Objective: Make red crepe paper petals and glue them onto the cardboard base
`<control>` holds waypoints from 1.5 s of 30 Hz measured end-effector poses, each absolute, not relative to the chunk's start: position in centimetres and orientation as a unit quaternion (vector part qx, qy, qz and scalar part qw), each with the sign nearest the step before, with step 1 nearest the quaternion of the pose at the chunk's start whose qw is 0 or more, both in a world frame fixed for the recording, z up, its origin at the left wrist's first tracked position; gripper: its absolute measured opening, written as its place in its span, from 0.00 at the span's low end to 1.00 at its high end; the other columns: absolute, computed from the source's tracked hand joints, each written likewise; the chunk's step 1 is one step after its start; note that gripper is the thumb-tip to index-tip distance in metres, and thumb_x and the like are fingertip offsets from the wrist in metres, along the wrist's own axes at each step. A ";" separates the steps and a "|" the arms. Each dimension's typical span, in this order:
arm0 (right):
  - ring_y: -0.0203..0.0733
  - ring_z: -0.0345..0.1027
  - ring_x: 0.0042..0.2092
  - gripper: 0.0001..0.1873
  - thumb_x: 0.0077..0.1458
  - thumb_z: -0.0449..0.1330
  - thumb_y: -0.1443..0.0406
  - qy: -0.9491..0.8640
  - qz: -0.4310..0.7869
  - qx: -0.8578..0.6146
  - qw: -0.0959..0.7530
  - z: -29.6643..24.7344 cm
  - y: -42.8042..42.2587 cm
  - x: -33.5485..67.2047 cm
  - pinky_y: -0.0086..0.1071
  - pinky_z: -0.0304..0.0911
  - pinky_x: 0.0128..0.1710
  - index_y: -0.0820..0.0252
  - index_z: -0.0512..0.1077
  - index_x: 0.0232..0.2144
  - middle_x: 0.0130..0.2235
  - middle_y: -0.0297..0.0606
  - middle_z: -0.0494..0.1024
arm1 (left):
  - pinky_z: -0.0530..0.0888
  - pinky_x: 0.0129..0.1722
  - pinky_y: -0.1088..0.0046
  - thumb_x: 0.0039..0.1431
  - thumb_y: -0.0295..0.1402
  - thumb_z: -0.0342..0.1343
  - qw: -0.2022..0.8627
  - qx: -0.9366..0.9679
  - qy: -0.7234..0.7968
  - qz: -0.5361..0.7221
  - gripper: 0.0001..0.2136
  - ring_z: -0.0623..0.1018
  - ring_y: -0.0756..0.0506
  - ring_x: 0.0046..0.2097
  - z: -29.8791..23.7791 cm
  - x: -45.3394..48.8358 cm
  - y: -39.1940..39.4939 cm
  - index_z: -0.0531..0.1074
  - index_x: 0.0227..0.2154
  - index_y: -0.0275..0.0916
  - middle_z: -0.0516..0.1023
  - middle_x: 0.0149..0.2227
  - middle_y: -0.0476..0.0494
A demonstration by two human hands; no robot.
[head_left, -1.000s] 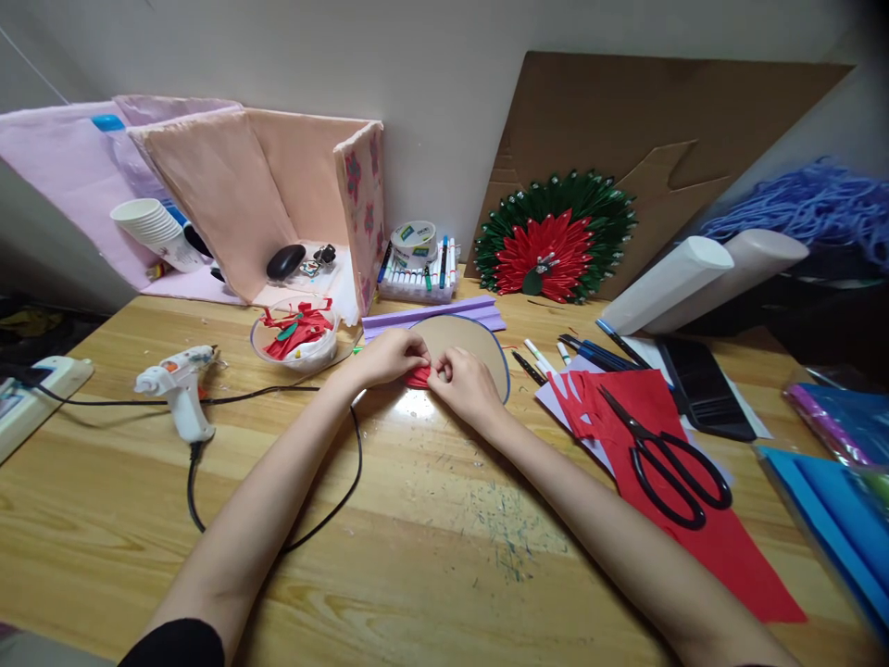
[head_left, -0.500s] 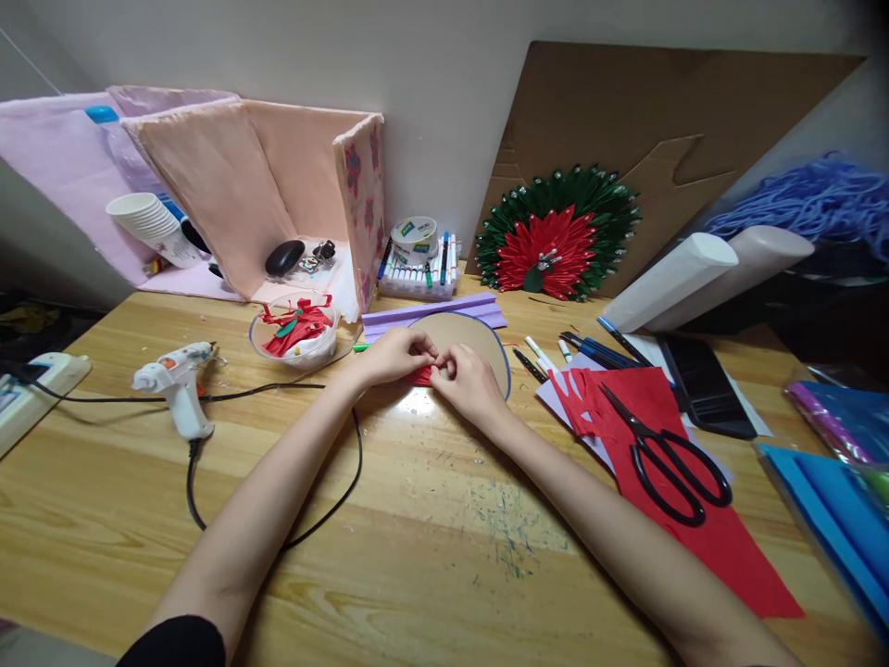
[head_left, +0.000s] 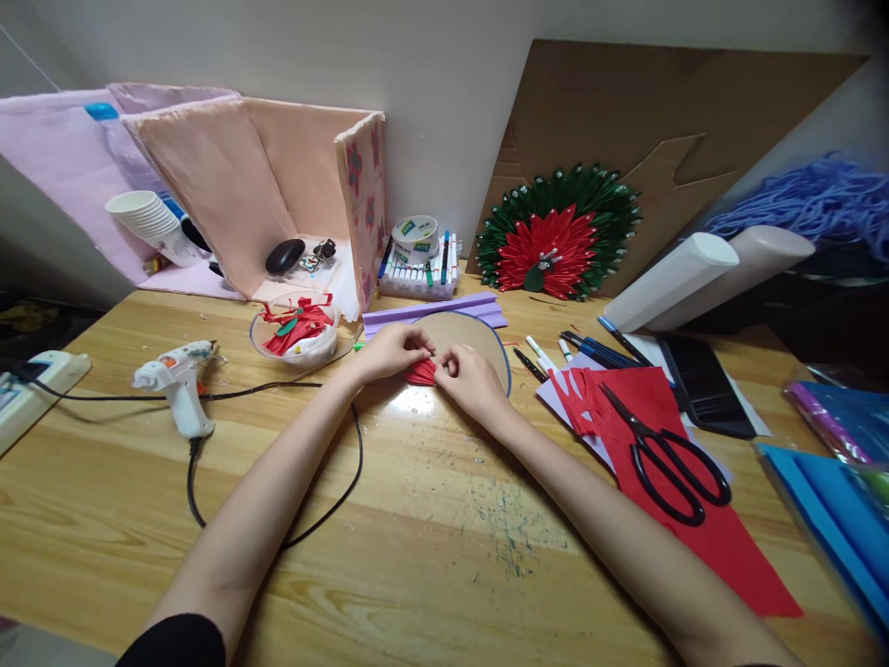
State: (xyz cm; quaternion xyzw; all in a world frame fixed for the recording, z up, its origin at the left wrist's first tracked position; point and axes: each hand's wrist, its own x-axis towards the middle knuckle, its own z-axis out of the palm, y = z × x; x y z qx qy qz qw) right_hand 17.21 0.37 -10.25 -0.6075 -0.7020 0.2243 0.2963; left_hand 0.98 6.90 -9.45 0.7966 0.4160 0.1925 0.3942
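On the near part of a round cardboard disc (head_left: 479,338) with a blue rim lies a small red pleated piece (head_left: 419,374), partly covered by fingers. My left hand (head_left: 394,353) is closed, its thumb and fingertips pinching at the top of the red piece. From the other side my right hand (head_left: 472,382) is also closed, thumb and forefinger pinched at the right edge of the same piece. A narrow gap separates the two sets of fingertips. What lies right under them is hidden.
A white glue gun (head_left: 181,384) stands left, its black cord looping under my left forearm. Near it is a clear bowl (head_left: 256,338) of red scraps. Black scissors (head_left: 667,463) rest on red sheet material (head_left: 736,556) at right. A red-green petalled piece (head_left: 556,232) leans on cardboard.
My fingertips have drawn slightly apart, and more of the red pleated piece shows between them. Everything else on the table stays where it was.
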 end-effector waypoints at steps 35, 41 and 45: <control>0.47 0.62 0.55 0.17 0.56 0.50 0.69 -0.796 0.116 -0.507 0.311 -12.8 -3.9 26.3 0.45 0.57 0.55 0.61 0.70 0.47 0.53 0.47 0.70 | 0.65 0.45 0.64 0.50 0.45 0.58 0.110 0.682 0.664 0.286 0.18 0.71 0.40 0.47 -10.8 2.8 -1.1 0.69 0.39 0.38 0.73 0.43 0.39; 0.47 0.62 0.55 0.18 0.55 0.50 0.70 -0.796 0.113 -0.505 0.313 -13.1 -3.6 26.3 0.46 0.57 0.55 0.61 0.70 0.46 0.52 0.46 0.71 | 0.65 0.44 0.64 0.49 0.46 0.58 0.100 0.681 0.666 0.288 0.19 0.71 0.39 0.47 -11.2 2.9 -1.0 0.69 0.39 0.38 0.72 0.42 0.40; 0.47 0.62 0.54 0.18 0.55 0.50 0.70 -0.796 0.116 -0.505 0.313 -12.9 -3.8 26.2 0.46 0.57 0.55 0.61 0.70 0.46 0.52 0.47 0.71 | 0.65 0.44 0.65 0.50 0.47 0.57 0.097 0.685 0.664 0.282 0.19 0.71 0.39 0.47 -11.5 2.8 -0.8 0.69 0.40 0.39 0.72 0.42 0.40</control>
